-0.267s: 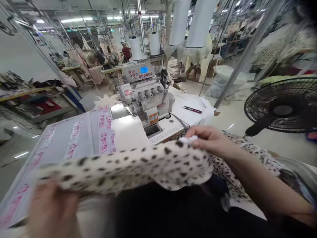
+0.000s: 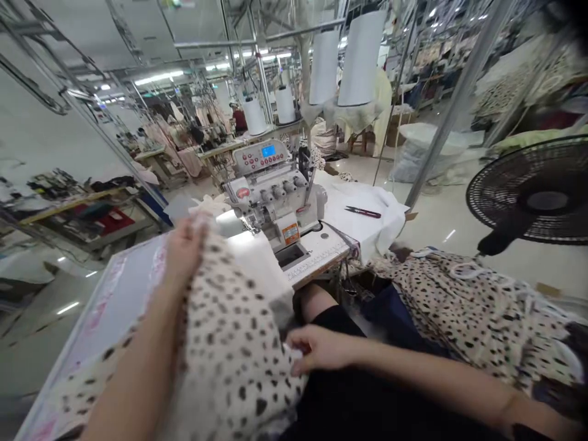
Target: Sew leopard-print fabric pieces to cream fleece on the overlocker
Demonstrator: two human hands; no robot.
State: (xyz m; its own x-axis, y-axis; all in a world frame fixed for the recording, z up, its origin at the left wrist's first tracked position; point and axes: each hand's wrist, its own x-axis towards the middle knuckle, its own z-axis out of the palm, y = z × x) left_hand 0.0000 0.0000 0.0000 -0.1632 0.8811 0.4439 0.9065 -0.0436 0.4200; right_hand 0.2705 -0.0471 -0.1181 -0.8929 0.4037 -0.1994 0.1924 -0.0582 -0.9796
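Note:
A cream fabric piece with dark spots [image 2: 239, 331] hangs between my hands, over the left part of the table and my lap. My left hand [image 2: 186, 248], somewhat blurred, is closed on its upper end, left of the sewing machine's needle area. At the right edge of the cloth, my right hand [image 2: 316, 349] pinches a small white bit at its border. Beyond them stands a white overlock sewing machine [image 2: 275, 190] with a lit blue display. Its lamp shines on the white work plate [image 2: 255, 257].
Thread snips [image 2: 362, 212] lie on white cloth right of the machine. More spotted fabric [image 2: 463, 306] with white cords is heaped at my right. A black fan [image 2: 542, 196] stands at the far right. Big white thread cones [image 2: 362, 58] hang above the machine.
My left hand has moved up and forward, carrying its end of the spotted fabric towards the machine. My right hand has come down and left, still pinching the edge.

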